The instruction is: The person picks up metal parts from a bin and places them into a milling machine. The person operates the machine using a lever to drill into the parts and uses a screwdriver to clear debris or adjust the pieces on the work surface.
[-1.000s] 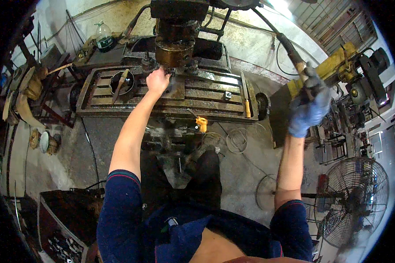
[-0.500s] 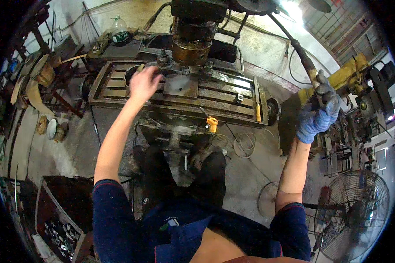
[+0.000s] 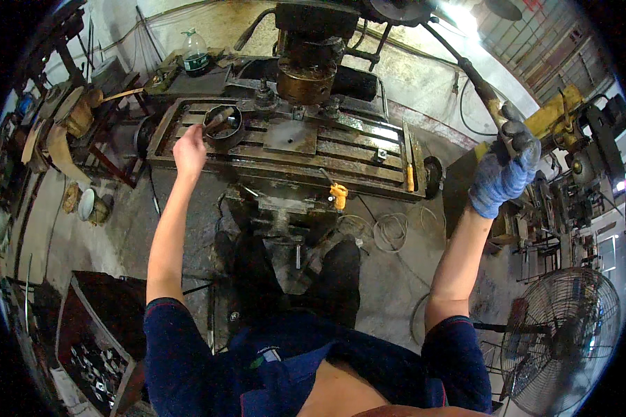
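Observation:
My bare left hand (image 3: 190,153) is closed at the near left edge of a round dark pot (image 3: 226,140). Between its fingertips is the end of a brush (image 3: 219,119), whose other end lies in the pot. What the pot contains is too dark to make out. On my right, my right hand (image 3: 506,170) wears a blue and grey glove. It is wrapped round the end of a long lever (image 3: 478,82) that runs up to the milling machine head (image 3: 306,78). Beneath that head, a flat square plate (image 3: 290,137) lies on the slotted machine table (image 3: 257,160).
A yellow air gun (image 3: 338,196) hangs at the table's front edge, with a coiled hose (image 3: 391,233) below. A yellow-handled tool (image 3: 410,178) lies at the table's right end. A caged fan (image 3: 560,340) stands right; a bin of metal pieces (image 3: 94,340) stands lower left.
My left hand has moved left and toward me from above the table, uncovering the pot, and now grips the brush. My right hand remains on the lever.

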`<action>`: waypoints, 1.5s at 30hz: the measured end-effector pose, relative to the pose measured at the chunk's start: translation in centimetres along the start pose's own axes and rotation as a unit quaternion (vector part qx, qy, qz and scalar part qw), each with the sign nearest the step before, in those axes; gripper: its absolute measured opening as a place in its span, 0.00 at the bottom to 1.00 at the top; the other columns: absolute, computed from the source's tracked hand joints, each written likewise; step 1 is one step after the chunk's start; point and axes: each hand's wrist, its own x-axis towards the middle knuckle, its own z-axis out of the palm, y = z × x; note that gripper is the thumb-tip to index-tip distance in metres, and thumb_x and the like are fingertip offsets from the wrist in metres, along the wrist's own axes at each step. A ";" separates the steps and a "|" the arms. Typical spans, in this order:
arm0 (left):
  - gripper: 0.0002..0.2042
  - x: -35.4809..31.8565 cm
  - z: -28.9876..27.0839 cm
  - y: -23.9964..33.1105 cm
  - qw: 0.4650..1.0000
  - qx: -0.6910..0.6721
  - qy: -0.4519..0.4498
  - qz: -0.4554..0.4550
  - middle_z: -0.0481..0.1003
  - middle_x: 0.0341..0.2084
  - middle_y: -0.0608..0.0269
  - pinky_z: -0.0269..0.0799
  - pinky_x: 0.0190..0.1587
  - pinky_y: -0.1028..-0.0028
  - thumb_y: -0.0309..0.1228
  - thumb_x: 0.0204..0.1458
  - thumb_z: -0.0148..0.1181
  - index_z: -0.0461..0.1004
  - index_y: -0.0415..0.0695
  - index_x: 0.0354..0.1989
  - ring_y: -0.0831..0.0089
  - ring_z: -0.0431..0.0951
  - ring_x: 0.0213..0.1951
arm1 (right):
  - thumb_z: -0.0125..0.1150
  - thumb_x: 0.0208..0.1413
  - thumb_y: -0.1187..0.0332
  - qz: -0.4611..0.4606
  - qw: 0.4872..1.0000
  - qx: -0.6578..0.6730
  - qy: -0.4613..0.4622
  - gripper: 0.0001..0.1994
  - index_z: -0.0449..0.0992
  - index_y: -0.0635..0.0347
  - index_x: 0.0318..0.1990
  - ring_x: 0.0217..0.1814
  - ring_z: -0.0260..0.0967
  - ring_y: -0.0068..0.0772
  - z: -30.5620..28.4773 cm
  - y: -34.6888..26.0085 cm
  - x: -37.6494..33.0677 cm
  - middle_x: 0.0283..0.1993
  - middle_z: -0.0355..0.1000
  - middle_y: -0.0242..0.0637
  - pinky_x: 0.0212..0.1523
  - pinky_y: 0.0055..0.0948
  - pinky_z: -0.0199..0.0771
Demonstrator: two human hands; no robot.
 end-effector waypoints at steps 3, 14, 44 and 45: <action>0.11 -0.9 0.7 2.4 0.951 -0.271 -0.019 -0.145 0.72 0.19 0.64 0.65 0.24 0.75 0.32 0.54 0.49 0.73 0.37 0.37 0.78 0.70 0.22 | 0.50 0.52 0.58 -0.019 1.000 0.011 -0.011 0.13 0.68 0.59 0.29 0.49 0.65 0.47 0.1 0.0 -0.7 0.34 0.69 0.40 0.51 0.37 0.60; 0.10 0.3 10.7 9.0 0.995 -0.102 -0.015 -0.016 0.75 0.29 0.50 0.67 0.37 0.60 0.33 0.51 0.49 0.72 0.41 0.37 0.51 0.74 0.36 | 0.46 0.55 0.56 -0.044 0.999 -0.015 -0.022 0.15 0.63 0.56 0.23 0.51 0.64 0.52 0.8 0.0 -0.9 0.32 0.68 0.37 0.58 0.52 0.52; 0.10 -2.5 9.0 7.0 0.964 -0.228 -0.123 -0.058 0.75 0.26 0.51 0.69 0.36 0.66 0.31 0.49 0.52 0.74 0.40 0.37 0.56 0.76 0.32 | 0.51 0.53 0.56 -0.015 0.999 0.027 -0.025 0.17 0.69 0.64 0.24 0.44 0.65 0.40 -0.1 2.1 -4.8 0.31 0.69 0.40 0.54 0.43 0.56; 0.10 -2.6 8.9 7.3 0.967 -0.214 -0.122 -0.055 0.75 0.26 0.50 0.69 0.36 0.66 0.31 0.49 0.52 0.74 0.39 0.37 0.56 0.76 0.32 | 0.51 0.53 0.57 -0.005 0.999 0.027 -0.017 0.17 0.66 0.62 0.22 0.44 0.65 0.43 -0.1 2.0 -5.0 0.29 0.67 0.39 0.55 0.47 0.55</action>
